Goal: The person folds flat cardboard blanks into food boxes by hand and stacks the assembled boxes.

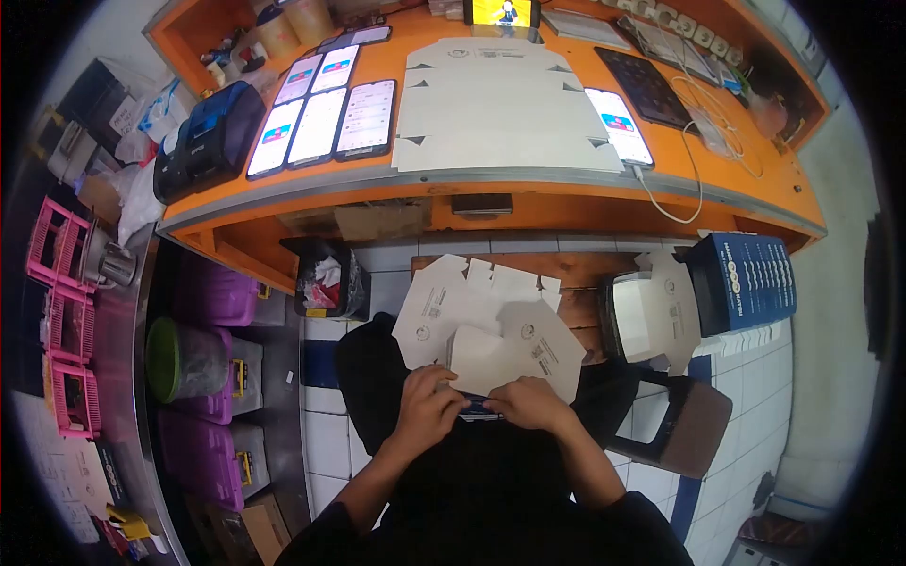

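Observation:
A partly folded cardboard box [528,341] lies across my lap, its white inner side up and its notched flaps spread outward. My left hand [429,410] closes on the near edge of this box, fingers curled and thumb pointing inward. On the same edge, a little to the right, my right hand [530,406] pinches with its thumb and fingers. Between the two hands a narrow dark blue strip of the box's outside shows. The underside of the box is hidden.
Flat box blanks [495,113] lie on the orange desk [731,174] among several phones [366,118], a tablet [642,87] and a white cable. At right stand a partly opened box [651,316] and a dark blue box stack [741,283]. A lined bin [330,280] is left.

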Tool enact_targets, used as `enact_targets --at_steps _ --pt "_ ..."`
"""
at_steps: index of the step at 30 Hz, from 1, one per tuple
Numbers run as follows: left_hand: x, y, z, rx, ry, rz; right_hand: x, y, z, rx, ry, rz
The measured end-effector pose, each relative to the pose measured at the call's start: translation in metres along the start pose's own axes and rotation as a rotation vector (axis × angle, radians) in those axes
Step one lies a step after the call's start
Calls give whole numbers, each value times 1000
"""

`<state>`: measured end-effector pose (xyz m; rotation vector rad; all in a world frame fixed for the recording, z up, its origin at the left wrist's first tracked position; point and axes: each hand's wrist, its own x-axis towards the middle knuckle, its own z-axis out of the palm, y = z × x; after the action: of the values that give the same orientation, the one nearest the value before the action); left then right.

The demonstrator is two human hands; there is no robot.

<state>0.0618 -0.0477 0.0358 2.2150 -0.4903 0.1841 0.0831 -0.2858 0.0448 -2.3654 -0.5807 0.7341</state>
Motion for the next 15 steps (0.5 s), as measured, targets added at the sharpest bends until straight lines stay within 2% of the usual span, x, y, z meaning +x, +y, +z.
enact_targets --at_steps 1,2,3,5,9,11,12,14,15 --pt "1 4 -2 123 -84 140 0 -2 0 -33 -14 -4" --pt "-1 3 -2 162 -148 135 0 -4 0 -66 -30 -11" --pt "-1 2 -3 165 -144 128 0 -6 -1 -67 -35 -16" --pt "3 -3 -6 41 -96 -38 -1 -10 -3 -61 -20 -3" --pt "12 -16 -15 -61 -182 -51 -14 -14 -20 -90 25 -25" --pt "7 -33 -10 -219 -88 -194 -27 -9 -27 -242 283 -147" --pt "7 -37 -9 -223 -89 -196 -27 -8 -28 -243 280 -144" --pt "9 -44 -5 -249 71 -458 -27 -6 -32 -303 305 27" --pt "10 -43 -2 -253 70 -458 -27 -5 -32 -305 304 30"
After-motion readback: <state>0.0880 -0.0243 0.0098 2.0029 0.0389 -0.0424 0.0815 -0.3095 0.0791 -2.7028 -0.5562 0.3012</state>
